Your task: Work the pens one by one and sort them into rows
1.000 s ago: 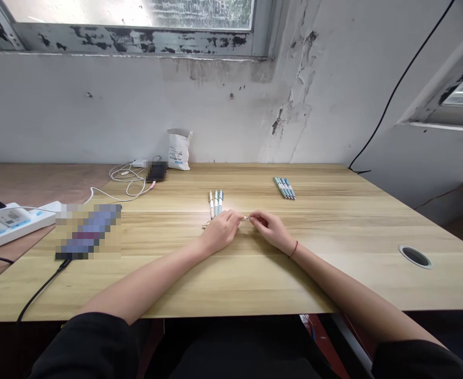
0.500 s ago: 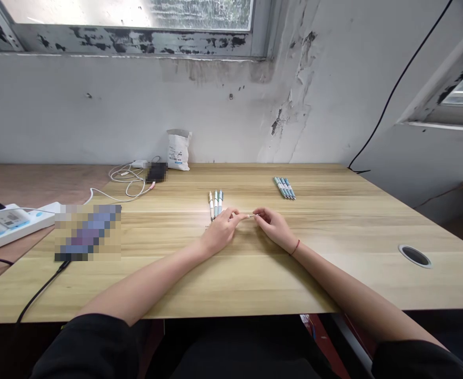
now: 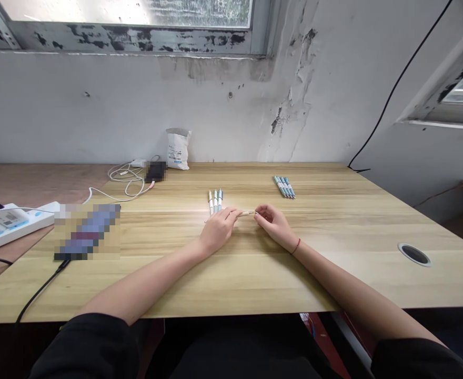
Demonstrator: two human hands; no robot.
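My left hand [image 3: 218, 230] is closed around a cream pen barrel [image 3: 246, 213], which points right over the middle of the table. Opposite it, my right hand [image 3: 271, 223] pinches a small metallic piece [image 3: 257, 213] that looks like the pen's tip, close to the barrel's end. Its exact shape is too small to make out. Just behind my left hand lie three pens [image 3: 215, 200] side by side, their lower ends partly covered by the hand. Farther back on the right, several blue-green pens [image 3: 284, 187] lie in a slanted row.
A white plastic bag [image 3: 178, 150] stands against the wall. Left of it are white cables [image 3: 127, 181] and a blurred black box [image 3: 156, 171]. A blurred phone-like object [image 3: 89, 231] and a power strip [image 3: 18, 223] lie at left. A cable grommet [image 3: 414, 255] sits at right.
The thin piece between my hands shows less, and more of the cream barrel sticks out from my left fingers. Both hands stay in nearly the same place; the pen rows are unmoved.
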